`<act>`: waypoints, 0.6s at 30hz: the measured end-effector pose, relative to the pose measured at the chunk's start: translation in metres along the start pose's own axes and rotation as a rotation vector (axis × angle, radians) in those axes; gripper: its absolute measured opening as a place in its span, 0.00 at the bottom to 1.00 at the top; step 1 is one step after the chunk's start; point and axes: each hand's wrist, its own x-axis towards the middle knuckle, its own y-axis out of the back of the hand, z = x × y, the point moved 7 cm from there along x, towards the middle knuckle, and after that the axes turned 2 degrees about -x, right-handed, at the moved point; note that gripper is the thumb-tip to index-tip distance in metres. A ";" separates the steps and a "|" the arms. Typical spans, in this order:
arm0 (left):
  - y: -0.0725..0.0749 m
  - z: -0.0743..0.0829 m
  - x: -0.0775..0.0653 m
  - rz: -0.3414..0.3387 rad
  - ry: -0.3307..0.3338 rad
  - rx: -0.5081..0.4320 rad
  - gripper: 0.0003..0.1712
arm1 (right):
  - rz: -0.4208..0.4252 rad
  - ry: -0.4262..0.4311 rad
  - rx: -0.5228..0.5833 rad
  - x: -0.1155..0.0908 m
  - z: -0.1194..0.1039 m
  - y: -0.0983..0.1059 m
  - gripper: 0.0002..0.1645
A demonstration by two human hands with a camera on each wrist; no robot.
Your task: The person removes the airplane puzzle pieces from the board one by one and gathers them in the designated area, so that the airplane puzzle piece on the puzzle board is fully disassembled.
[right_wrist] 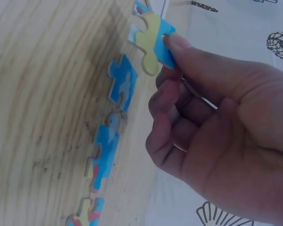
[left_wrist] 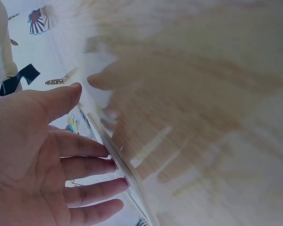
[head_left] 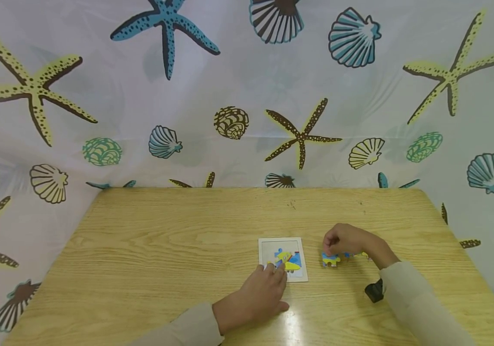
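On the table lies a square puzzle tray (head_left: 261, 249) with a white rim, partly filled with blue and yellow pieces that form part of a picture. My left hand (head_left: 256, 294) rests at its near left edge, fingers extended; in the left wrist view the fingertips touch the tray's side (left_wrist: 126, 165). To the right of the tray, my right hand (head_left: 350, 239) pinches a blue and yellow puzzle piece (right_wrist: 153, 40) between thumb and fingers, close over the table. Its other fingers are curled in.
Several loose puzzle pieces (right_wrist: 124, 84) in blue, yellow and red lie in a row beside the right hand. A black strap-like object (head_left: 374, 291) shows by the right cuff. A cloth (head_left: 229, 158) printed with shells and starfish surrounds the wooden table (head_left: 165, 240).
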 end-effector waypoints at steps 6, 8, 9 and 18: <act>0.000 0.000 0.000 -0.009 -0.003 -0.007 0.39 | -0.010 -0.030 -0.006 -0.006 0.006 -0.004 0.09; 0.000 0.000 0.000 -0.009 -0.003 -0.003 0.39 | -0.009 -0.041 -0.005 -0.008 0.006 -0.004 0.08; 0.000 0.000 0.000 -0.008 -0.003 -0.001 0.39 | -0.005 -0.049 -0.003 -0.009 0.007 -0.005 0.08; 0.001 0.000 -0.001 -0.014 -0.003 0.013 0.39 | 0.015 -0.069 0.017 -0.012 0.015 -0.011 0.07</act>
